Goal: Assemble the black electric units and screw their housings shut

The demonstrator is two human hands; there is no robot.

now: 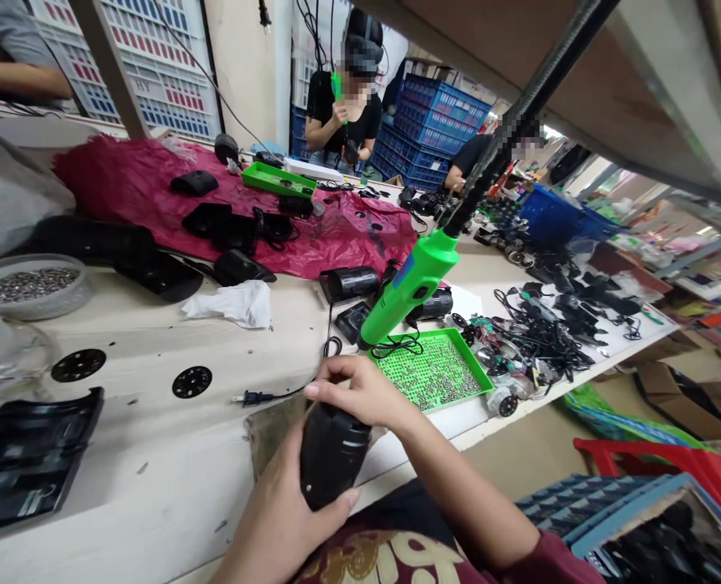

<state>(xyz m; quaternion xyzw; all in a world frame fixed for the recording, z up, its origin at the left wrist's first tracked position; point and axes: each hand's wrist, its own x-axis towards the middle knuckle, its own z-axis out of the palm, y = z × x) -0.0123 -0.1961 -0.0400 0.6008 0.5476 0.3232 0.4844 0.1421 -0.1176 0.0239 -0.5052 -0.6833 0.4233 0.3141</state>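
Observation:
My left hand (287, 495) is wrapped round a black plastic housing (334, 454) with slots in its side, held upright near the table's front edge. At its top end is my right hand (360, 393), fingers curled and pressed together over the rim. Whatever lies under those fingers is hidden. Just beyond, a green electric screwdriver (409, 285) hangs tilted from above, its tip low by a green tray (436, 369) of small screws. A black cord with a plug (256, 397) lies on the table left of my right hand.
Two black discs (192, 381) and a black shell (32, 462) lie left, near a bowl of metal parts (30, 284). Black housings rest on pink sheeting (336, 235). Loose cords and parts (536, 332) heap up right. A co-worker (345, 113) sits opposite. A blue crate (652, 527) stands lower right.

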